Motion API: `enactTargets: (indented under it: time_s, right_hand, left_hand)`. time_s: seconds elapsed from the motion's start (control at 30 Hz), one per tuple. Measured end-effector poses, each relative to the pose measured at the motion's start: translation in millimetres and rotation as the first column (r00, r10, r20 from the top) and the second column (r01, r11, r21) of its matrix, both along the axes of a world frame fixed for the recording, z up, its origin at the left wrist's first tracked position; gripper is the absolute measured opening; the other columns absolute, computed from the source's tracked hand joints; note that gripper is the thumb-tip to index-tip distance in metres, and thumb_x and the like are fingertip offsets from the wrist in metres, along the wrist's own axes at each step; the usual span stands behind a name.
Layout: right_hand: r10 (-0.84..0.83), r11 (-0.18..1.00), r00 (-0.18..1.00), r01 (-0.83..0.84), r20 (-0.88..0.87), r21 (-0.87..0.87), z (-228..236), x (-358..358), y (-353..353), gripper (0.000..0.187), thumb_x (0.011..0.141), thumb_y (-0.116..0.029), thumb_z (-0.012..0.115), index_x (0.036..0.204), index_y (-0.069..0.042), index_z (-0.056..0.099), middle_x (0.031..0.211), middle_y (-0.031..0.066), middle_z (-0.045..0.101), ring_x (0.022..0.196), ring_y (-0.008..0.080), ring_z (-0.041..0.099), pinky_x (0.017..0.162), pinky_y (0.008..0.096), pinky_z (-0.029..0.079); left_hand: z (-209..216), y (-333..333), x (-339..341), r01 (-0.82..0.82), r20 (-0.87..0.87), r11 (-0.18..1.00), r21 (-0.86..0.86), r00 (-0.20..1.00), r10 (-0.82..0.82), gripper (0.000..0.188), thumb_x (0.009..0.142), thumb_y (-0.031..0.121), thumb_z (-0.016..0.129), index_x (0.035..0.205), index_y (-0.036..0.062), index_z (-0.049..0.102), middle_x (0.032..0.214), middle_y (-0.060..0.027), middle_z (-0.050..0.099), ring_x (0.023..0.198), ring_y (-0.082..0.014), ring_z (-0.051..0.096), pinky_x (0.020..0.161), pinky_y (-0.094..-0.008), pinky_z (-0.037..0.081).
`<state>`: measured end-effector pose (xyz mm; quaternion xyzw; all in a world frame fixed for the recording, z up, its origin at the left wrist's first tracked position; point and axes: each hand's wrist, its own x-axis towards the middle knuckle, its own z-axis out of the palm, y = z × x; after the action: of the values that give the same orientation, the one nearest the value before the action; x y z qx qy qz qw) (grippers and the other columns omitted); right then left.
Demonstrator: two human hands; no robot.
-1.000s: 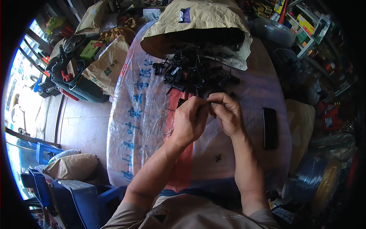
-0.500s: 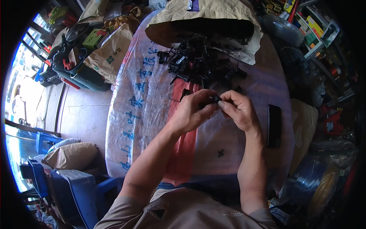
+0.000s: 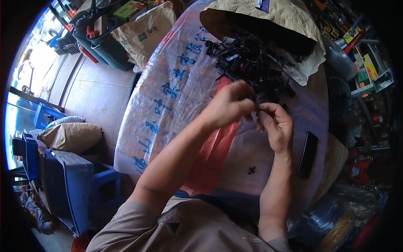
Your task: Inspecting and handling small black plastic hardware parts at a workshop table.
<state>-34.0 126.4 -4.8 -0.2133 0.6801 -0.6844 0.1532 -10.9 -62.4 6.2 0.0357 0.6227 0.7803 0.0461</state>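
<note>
Over the middle of the covered table, my left hand point(image 3: 235, 103) is curled and smeared by motion; a bit of something dark shows at its fingers, its kind hidden. Just to the right, my right hand point(image 3: 277, 128) has thumb and forefinger pinched together, close to the left fingertips. What the pinch holds is too small to make out. Beyond both hands lies a tangled heap of small black parts point(image 3: 247, 63), seemingly plastic. One loose black part point(image 3: 252, 170), shaped like a small cross, rests nearer to me on the cover.
A woven plastic sheet point(image 3: 153, 111) with a red stripe covers the table. An open paper sack point(image 3: 315, 63) lies behind the heap. To the right is a black phone point(image 3: 307, 155). Blue stools point(image 3: 69, 180) and a full sack point(image 3: 73, 136) stand at left, shelves point(image 3: 369, 75) at right.
The whole view has swung, shifting the table scene rightward. My hands, earlier together around a small dark piece, are now slightly apart at the fingertips, the left one blurred.
</note>
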Motion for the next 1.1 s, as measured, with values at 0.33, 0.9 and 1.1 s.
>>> enactTargets:
  time_s: [0.33,0.9,1.1]
  right_hand:
    - [0.069,0.884,0.768,0.249,-0.637,0.396,-28.8,6.9,-39.0,0.006,0.086,-0.008,0.061,0.086,-0.002,0.059,0.085,0.0153,0.06,0.075,0.0382,0.06,0.064,0.0438,0.048]
    - [-0.185,0.968,0.978,0.163,-0.099,-0.193,-19.1,-5.2,-11.6,0.012,0.093,-0.007,0.058,0.103,0.0,0.059,0.086,0.0044,0.062,0.069,0.0081,0.056,0.064,0.0229,0.048]
    - [-0.135,0.945,0.991,0.132,0.012,-0.298,-11.1,-3.4,-10.2,0.01,0.092,-0.005,0.057,0.101,0.0,0.058,0.079,0.0045,0.062,0.07,0.0083,0.057,0.064,0.0224,0.047]
  left_hand:
    - [-27.2,-45.4,-16.7,-0.378,-0.144,0.784,-0.492,0.924,0.355,0.02,0.083,0.008,0.061,0.096,-0.0073,0.062,0.076,-0.0087,0.065,0.065,-0.0131,0.062,0.061,-0.0269,0.05]
    - [0.5,22.9,8.5,-0.274,-0.362,0.872,-0.406,0.924,0.121,0.014,0.084,0.009,0.063,0.093,-0.0019,0.061,0.08,-0.0132,0.068,0.076,-0.0211,0.069,0.067,-0.0313,0.052]
    - [-2.2,31.5,9.5,-0.356,-0.412,0.852,-0.384,0.892,0.187,0.009,0.084,0.008,0.062,0.087,0.0001,0.059,0.075,-0.0138,0.067,0.071,-0.0271,0.068,0.063,-0.033,0.052]
